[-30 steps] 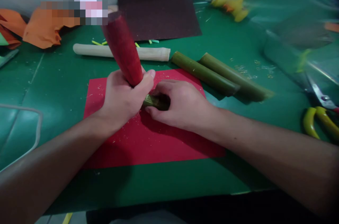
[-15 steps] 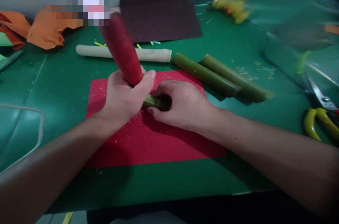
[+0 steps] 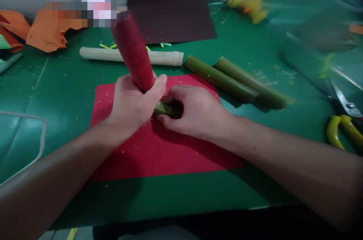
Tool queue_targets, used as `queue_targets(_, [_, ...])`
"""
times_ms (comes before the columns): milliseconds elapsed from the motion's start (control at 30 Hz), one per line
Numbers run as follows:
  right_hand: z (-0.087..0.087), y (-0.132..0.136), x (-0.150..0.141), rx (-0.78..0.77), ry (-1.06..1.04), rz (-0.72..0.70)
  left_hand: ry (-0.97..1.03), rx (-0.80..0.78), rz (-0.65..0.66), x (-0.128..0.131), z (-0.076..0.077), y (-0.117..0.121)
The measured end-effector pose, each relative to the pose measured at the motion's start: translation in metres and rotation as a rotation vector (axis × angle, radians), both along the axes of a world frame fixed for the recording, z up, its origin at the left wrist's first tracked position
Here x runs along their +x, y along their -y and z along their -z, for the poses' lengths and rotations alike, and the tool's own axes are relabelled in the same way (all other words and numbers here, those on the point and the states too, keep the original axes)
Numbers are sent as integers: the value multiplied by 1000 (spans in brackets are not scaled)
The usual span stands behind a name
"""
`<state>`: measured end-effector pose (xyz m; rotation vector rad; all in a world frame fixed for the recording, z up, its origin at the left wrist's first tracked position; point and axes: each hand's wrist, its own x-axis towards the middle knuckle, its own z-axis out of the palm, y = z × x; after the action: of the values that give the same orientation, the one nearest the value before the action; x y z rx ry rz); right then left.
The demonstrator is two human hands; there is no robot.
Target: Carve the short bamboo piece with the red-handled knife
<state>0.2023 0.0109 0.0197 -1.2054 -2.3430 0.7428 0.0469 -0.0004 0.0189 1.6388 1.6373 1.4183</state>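
My left hand (image 3: 134,98) is closed round the lower end of a thick red rod (image 3: 133,49), which leans up and to the left. What lies below that fist is hidden, and a pixelated patch adjoins the rod's upper end. My right hand (image 3: 195,109) curls thumb and fingers about a short green bamboo piece (image 3: 164,109), whose pale, scraped-looking end points toward my left hand. Both hands are close together over a red sheet (image 3: 170,156) strewn with fine pale shavings.
Beyond the sheet lie a pale peeled bamboo stick (image 3: 166,58) and two green bamboo tubes (image 3: 221,79). Further back are a dark sheet (image 3: 172,16), crumpled orange paper (image 3: 47,31) and a yellow glue gun (image 3: 249,8). Yellow-handled scissors (image 3: 334,132) rest at right on the green table (image 3: 170,198).
The red rod has tipped slightly more upright and shifted a little right with my left hand. My right hand and the bamboo piece stay nearly still.
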Motion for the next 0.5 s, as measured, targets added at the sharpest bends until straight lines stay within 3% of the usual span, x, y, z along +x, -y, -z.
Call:
queue_targets(333, [-2,1,-1,-35,-15,-17,-20,-78,66,5,-8,4])
queue_targets(500, [1,1,-1,5,-7,-7,36,-30,-7,2,-4,3])
